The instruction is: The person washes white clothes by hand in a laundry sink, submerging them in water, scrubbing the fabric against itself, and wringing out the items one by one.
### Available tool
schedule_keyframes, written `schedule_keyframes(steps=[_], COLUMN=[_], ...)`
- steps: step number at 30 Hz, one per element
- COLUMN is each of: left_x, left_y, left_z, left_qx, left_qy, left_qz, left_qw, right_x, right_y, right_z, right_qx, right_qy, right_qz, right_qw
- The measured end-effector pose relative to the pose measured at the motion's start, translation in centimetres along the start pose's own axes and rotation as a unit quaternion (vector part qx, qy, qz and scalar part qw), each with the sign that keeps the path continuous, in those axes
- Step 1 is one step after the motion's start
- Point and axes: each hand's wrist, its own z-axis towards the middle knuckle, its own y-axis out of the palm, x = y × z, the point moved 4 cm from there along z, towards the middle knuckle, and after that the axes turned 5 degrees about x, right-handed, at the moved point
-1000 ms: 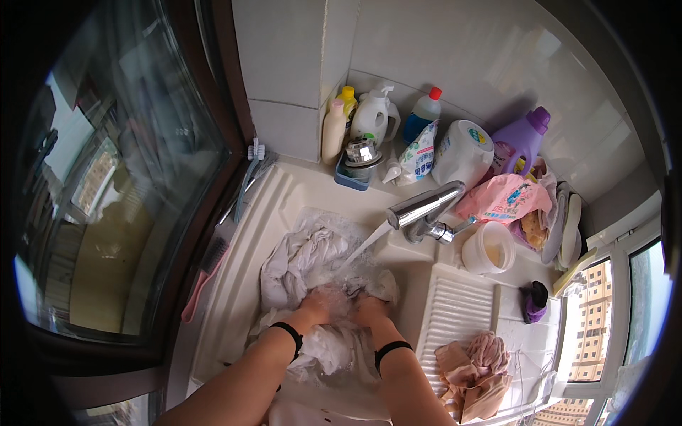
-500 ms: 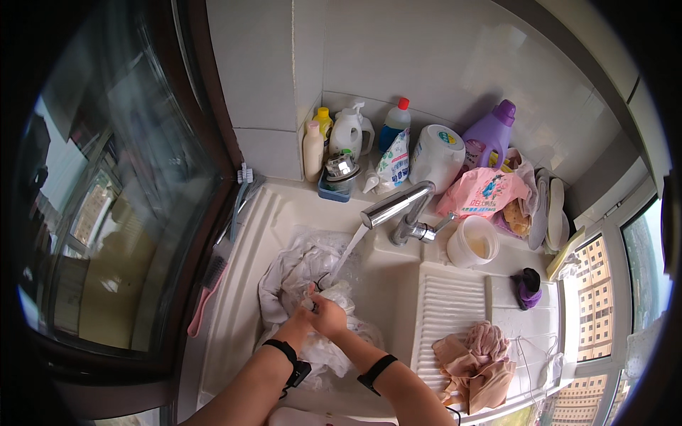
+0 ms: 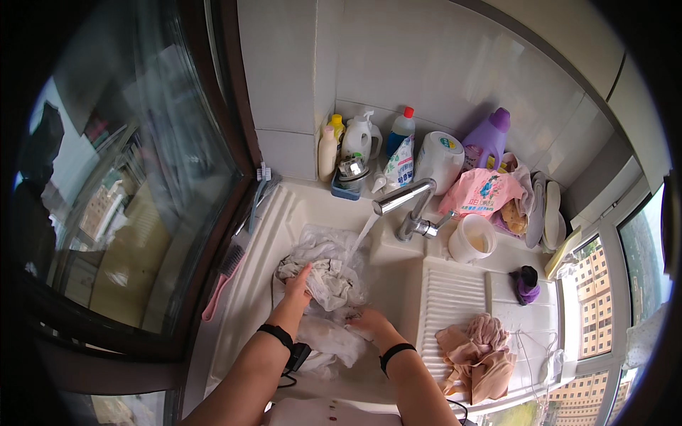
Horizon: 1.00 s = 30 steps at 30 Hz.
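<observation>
Lying bunched in the sink [image 3: 398,284], wet white laundry [image 3: 330,339] spreads below both hands, with peach cloth [image 3: 483,362] on the ribbed washboard [image 3: 453,292] to the right. The right hand [image 3: 367,321] touches the laundry's nearer part; its fingers' grip I cannot tell. Slightly farther, the left hand [image 3: 297,286] meets a crumpled fold, thumb raised, other fingers hidden. Beyond, water [image 3: 364,236] runs from the chrome faucet [image 3: 403,197].

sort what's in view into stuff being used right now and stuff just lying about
In use:
- white cloth, by the left hand and right hand
- sink
- tap, running

Seemingly just lying about:
- peach cloth on the ribbed board
- pink-handled brush
- white tub
- purple bottle
- pink packet
</observation>
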Motion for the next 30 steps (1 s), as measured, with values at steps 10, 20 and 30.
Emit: schedule_keyframes(steps=[10, 20, 30], left_x=[2.1, -1.6, 1.8], left_y=[1.4, -0.8, 4.2], left_z=[1.0, 1.3, -5.0], left_qx=[0.014, 0.033, -0.162], left_qy=[-0.044, -0.091, -0.069], left_qz=[-0.058, 0.009, 0.174], left_qw=[0.997, 0.995, 0.969], right_x=[-2.1, 2.1, -6.7], right_y=[-14.3, -7.1, -4.7], right_z=[-1.6, 1.4, -0.5], right_qx=[0.381, 0.000, 0.198], right_qy=[-0.120, -0.074, -0.310], right_qz=[0.236, -0.203, -0.090], right_qw=[0.886, 0.976, 0.925])
